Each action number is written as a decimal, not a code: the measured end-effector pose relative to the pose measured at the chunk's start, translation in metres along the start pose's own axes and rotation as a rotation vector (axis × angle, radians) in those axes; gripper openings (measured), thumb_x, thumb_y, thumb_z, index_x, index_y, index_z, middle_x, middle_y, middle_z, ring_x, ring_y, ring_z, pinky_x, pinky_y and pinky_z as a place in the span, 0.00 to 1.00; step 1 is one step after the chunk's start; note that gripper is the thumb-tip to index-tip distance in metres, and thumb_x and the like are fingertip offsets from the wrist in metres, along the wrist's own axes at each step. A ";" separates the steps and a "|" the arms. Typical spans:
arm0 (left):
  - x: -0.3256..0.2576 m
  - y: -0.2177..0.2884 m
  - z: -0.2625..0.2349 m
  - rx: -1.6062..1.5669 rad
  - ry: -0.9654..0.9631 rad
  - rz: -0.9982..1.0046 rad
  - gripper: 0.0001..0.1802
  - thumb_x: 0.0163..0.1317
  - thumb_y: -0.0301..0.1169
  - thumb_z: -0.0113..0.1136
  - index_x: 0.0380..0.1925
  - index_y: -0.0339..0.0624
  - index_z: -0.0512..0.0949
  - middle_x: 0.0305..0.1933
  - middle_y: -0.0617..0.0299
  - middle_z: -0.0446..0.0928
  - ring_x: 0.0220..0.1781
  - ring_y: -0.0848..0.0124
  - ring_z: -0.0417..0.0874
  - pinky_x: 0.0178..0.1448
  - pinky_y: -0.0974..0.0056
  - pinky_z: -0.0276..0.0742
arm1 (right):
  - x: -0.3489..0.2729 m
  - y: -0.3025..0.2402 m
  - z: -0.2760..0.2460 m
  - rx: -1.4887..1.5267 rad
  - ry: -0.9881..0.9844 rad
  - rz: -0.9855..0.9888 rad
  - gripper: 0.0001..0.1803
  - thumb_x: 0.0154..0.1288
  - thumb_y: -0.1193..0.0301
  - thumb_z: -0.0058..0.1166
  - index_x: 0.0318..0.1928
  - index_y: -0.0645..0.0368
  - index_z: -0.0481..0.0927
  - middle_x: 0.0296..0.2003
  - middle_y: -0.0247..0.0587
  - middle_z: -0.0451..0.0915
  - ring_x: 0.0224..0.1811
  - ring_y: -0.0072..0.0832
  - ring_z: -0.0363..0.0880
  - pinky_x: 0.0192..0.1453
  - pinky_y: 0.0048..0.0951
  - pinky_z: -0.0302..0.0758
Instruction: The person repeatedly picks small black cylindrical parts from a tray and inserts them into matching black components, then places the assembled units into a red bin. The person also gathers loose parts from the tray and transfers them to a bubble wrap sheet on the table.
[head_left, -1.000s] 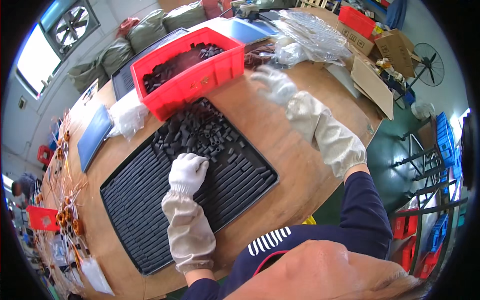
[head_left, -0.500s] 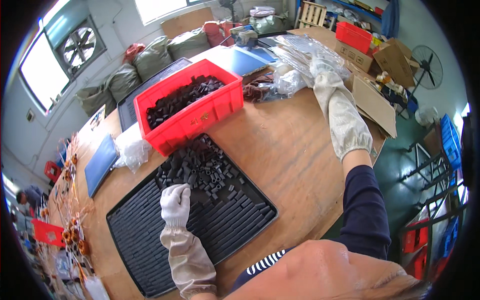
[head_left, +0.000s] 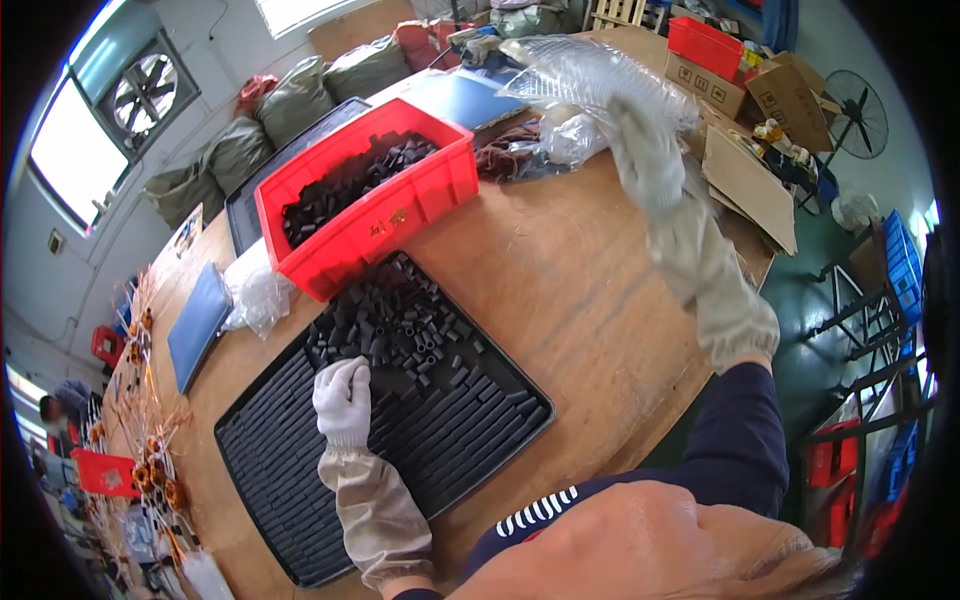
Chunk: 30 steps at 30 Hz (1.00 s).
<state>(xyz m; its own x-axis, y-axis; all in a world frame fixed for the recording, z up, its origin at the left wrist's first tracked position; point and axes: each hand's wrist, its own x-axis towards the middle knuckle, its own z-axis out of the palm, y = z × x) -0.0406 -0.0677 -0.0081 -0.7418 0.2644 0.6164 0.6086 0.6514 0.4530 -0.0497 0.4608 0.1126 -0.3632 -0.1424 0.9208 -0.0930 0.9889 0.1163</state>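
My left hand [head_left: 343, 400], in a white glove, rests closed over the black tray [head_left: 290, 572]. What its curled fingers hold, if anything, is hidden. Beneath and left of it, short black tubes [head_left: 270, 465] lie in tight rows; ahead of it, more loose tubes [head_left: 400, 325] are heaped at the tray's far end. At the far right, my gloved right hand [head_left: 645, 150] is smeared by motion, with its fingers at the near edge of a clear ribbed plastic tray [head_left: 585, 72], which it seems to grip. That tray is tilted up off the table.
A red bin [head_left: 375, 235] of black tubes stands just beyond the black tray. Crumpled clear bags [head_left: 575, 138] and a brown cloth [head_left: 505, 155] lie near my right hand. Cardboard [head_left: 745, 190] sits along the table's right edge; a blue panel [head_left: 198, 325] and wired parts [head_left: 160, 480] lie left.
The clear plastic tray has lifted and tilted, shifting left with my right hand. My right forearm has swung outward at the elbow. My left hand stays closed over the black tray.
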 end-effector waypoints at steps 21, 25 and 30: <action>-0.003 0.000 0.005 0.000 -0.061 -0.034 0.07 0.63 0.29 0.69 0.40 0.43 0.88 0.42 0.57 0.87 0.48 0.57 0.85 0.56 0.56 0.80 | -0.065 -0.152 -0.050 1.108 -0.915 0.821 0.17 0.76 0.71 0.57 0.62 0.59 0.81 0.45 0.44 0.87 0.46 0.29 0.87 0.47 0.28 0.82; 0.000 -0.002 0.000 0.000 -0.025 -0.038 0.07 0.64 0.30 0.68 0.40 0.43 0.89 0.42 0.58 0.87 0.48 0.57 0.85 0.56 0.56 0.80 | -0.082 -0.151 0.003 0.708 -0.679 0.235 0.26 0.75 0.63 0.57 0.69 0.54 0.75 0.62 0.50 0.80 0.66 0.38 0.79 0.64 0.37 0.77; 0.000 -0.002 0.001 -0.029 -0.020 -0.053 0.07 0.65 0.30 0.67 0.41 0.43 0.89 0.43 0.57 0.87 0.50 0.58 0.86 0.58 0.57 0.80 | -0.128 -0.123 0.051 0.234 -1.008 -0.093 0.36 0.71 0.50 0.56 0.75 0.49 0.68 0.76 0.52 0.64 0.79 0.51 0.60 0.79 0.54 0.60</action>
<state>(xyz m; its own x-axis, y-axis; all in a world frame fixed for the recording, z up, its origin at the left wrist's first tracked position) -0.0420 -0.0682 -0.0097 -0.7787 0.2443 0.5778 0.5756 0.6445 0.5033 -0.0391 0.3550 -0.0391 -0.9419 -0.2949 0.1610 -0.2993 0.9542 -0.0034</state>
